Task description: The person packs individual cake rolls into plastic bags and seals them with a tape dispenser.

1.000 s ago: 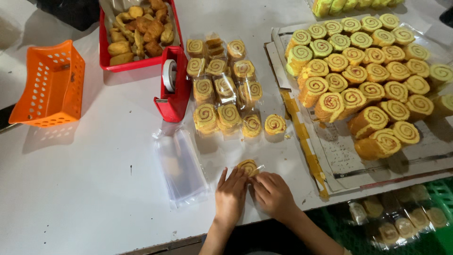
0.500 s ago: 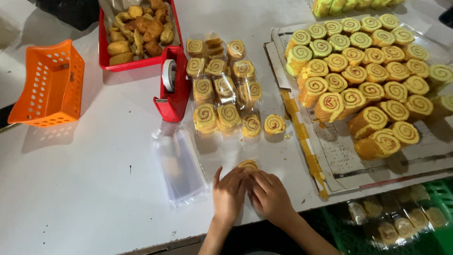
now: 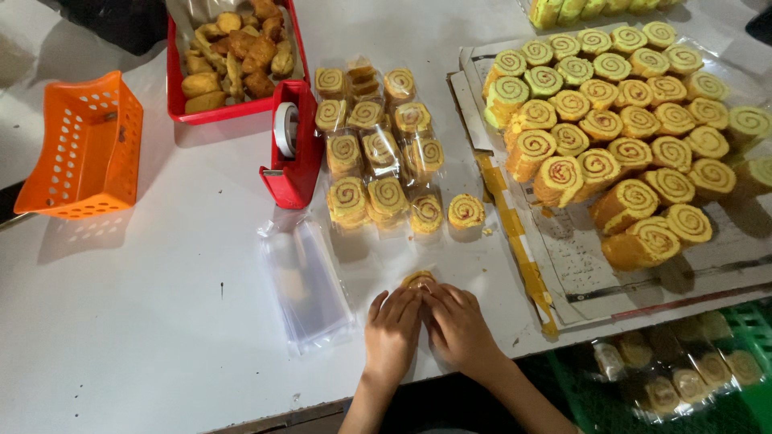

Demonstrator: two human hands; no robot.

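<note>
Left hand (image 3: 392, 331) and right hand (image 3: 460, 325) pressed together at the near table edge, fingers curled narrow over a swirl cake slice (image 3: 417, 280), only its golden rim showing. Just left, a glossy stack of clear plastic bags (image 3: 307, 281). Beyond, wrapped spiral slices (image 3: 378, 153), a red tape dispenser (image 3: 294, 149), a perforated orange basket (image 3: 84, 149). Smooth white table (image 3: 145, 321); farther right, unwrapped rolls (image 3: 619, 128) heaped on a paper-lined tray (image 3: 724, 257).

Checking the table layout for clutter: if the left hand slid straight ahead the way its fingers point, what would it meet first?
The left hand points up the table and slightly right. First comes the swirl roll slice at its fingertips. Beyond that, probably the row of wrapped swirl rolls, though the exact line is uncertain.
</note>
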